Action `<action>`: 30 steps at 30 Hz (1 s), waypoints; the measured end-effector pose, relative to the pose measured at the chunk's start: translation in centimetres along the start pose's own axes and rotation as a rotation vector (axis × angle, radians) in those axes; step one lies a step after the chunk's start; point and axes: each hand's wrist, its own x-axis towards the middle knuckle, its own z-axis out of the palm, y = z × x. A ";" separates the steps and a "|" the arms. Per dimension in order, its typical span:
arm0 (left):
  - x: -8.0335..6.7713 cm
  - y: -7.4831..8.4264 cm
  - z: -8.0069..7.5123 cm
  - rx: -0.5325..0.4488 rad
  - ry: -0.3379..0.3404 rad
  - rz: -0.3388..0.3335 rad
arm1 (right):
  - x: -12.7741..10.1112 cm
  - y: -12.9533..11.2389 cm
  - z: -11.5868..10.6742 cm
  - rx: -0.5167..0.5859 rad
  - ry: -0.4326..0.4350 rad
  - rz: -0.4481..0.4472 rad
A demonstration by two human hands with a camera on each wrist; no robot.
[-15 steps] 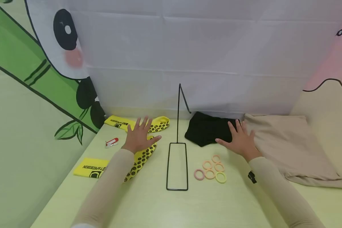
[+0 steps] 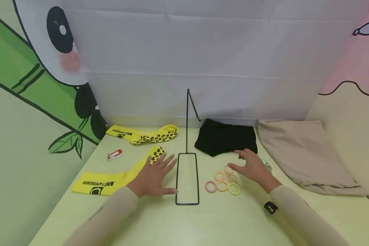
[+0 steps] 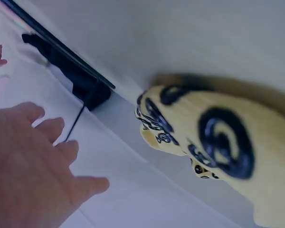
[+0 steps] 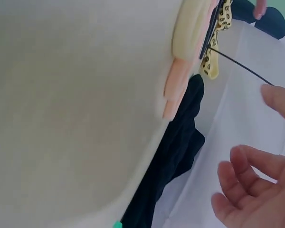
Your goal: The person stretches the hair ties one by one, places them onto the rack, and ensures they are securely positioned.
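1. Rings (image 2: 222, 180) are lying right of the wire stand (image 2: 187, 153).
2. We are hovering our left hand (image 2: 152, 178) spread wide, our right hand (image 2: 254, 169) loosely curled, both empty.
3. We should be pinching rings singly.

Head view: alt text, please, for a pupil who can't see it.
A person's left hand spreads near two yellow socks and a black wire stand; the empty right hand is beside six pastel rings. A black cloth lies behind the rings, a beige cloth farther right.

The right hand (image 4: 268, 202) hovers, loosely curled; yellow and orange rings (image 4: 176, 80) lie left, black cloth (image 4: 178, 142) beyond, a patterned sock (image 4: 210, 66) far left.
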 end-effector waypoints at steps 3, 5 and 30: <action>-0.1 0.8 0.4 -0.006 -0.089 0.033 | -0.5 0.1 0.1 0.064 -0.104 0.047; 0.0 1.1 0.4 0.009 -0.140 0.041 | -0.8 0.2 0.1 0.086 -0.169 0.072; -0.2 1.9 0.4 -0.001 -0.297 0.028 | -3.5 -1.4 1.1 -0.048 -0.357 0.080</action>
